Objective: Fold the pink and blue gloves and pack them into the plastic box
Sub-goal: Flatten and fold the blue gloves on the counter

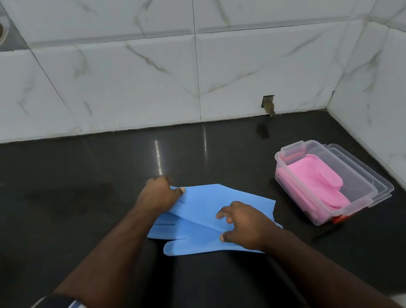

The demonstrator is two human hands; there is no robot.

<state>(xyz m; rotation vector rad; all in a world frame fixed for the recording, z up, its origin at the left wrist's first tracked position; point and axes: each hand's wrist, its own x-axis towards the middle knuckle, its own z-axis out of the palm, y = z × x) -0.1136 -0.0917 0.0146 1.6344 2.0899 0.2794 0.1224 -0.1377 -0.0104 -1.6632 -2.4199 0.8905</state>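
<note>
The blue gloves (205, 213) lie flat on the black counter in the middle of the view, one partly over the other. My left hand (159, 195) pinches their far left edge. My right hand (245, 223) presses and grips the near right part of the blue gloves, fingers curled on the fabric. To the right stands the clear plastic box (362, 185), open on top, with the pink gloves (316, 185) folded inside it.
The black counter (72, 198) ends at a white marble-tiled wall behind and on the right. A chipped hole (269, 105) shows at the wall's base. The box's clear lid (380, 181) sits under the box, showing along its right side.
</note>
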